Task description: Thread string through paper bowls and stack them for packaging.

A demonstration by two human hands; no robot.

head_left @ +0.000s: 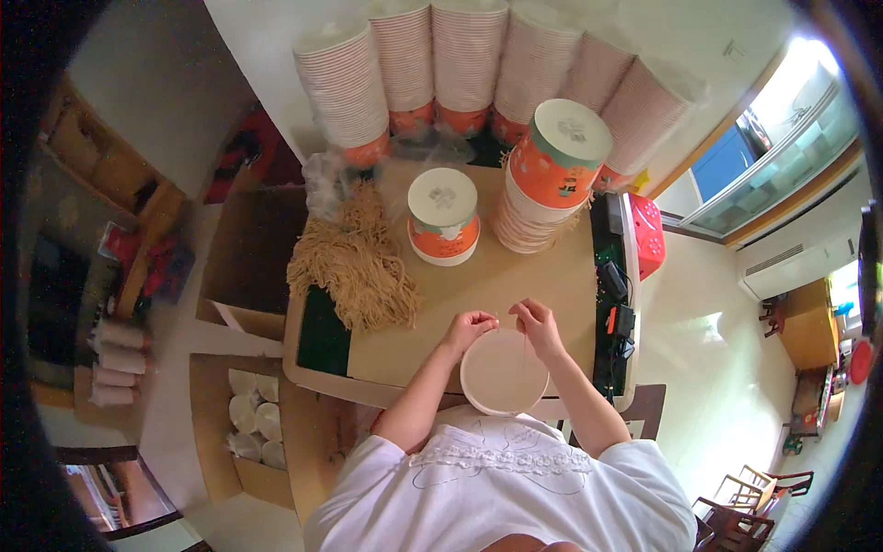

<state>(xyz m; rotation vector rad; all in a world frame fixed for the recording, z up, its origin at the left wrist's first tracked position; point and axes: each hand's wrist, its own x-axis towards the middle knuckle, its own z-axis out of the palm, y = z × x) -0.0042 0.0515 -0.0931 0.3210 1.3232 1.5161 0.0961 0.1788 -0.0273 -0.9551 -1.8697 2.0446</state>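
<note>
A round white paper tub (501, 379) sits against my body at the near table edge, its open mouth facing up. My left hand (471, 328) is closed in a pinch at the tub's far rim; what lies between its fingertips is too small to make out. Just to its right, my right hand (536, 324) pinches a thin cord (525, 354) that hangs down across the tub's mouth. Farther left on the cardboard sheet (469, 299) lies a heap of tan cords (359, 262). An orange-and-white tub (443, 219) stands upside down beyond my hands.
Right of that tub rises an upside-down stack of tubs (552, 175). Tall wrapped tub stacks (469, 64) line the wall. Black adapters (614, 281) and a red basket (647, 235) are along the right edge. A floor carton (253, 432) at left holds several white rolled-looking items.
</note>
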